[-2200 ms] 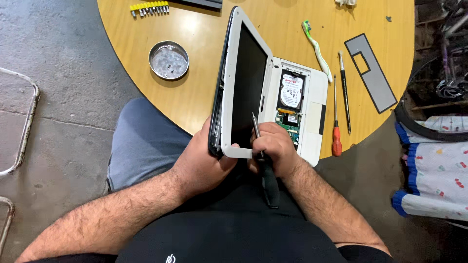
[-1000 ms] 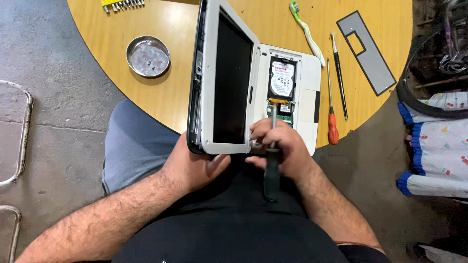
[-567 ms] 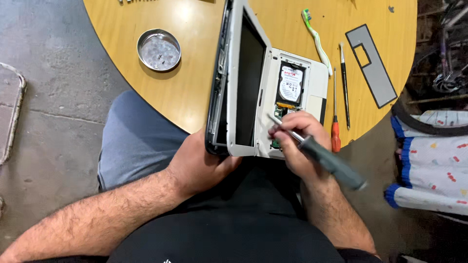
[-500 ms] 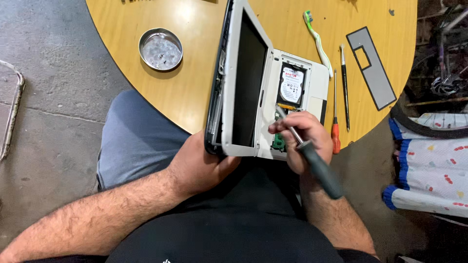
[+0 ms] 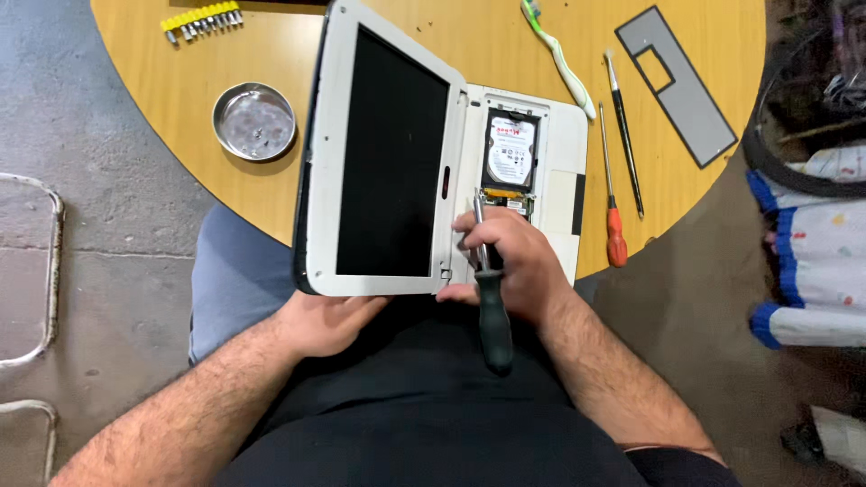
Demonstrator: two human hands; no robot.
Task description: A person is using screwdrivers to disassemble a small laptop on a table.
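A small white laptop lies open at the near edge of a round wooden table, its dark screen tilted left. Its base is opened up and shows a hard drive. My left hand supports the screen's lower edge from beneath. My right hand grips a black-handled screwdriver, its shaft pointing up toward the base just below the drive.
On the table lie a round metal dish with small screws, a yellow strip of bits, a green-white toothbrush, a red-handled screwdriver, a thin black tool and a grey cover panel. Cloth bundles lie at right.
The screwdriver swung from a slant at the right to upright, handle toward me, tip at the laptop base. The screen is tilted more open to the left.
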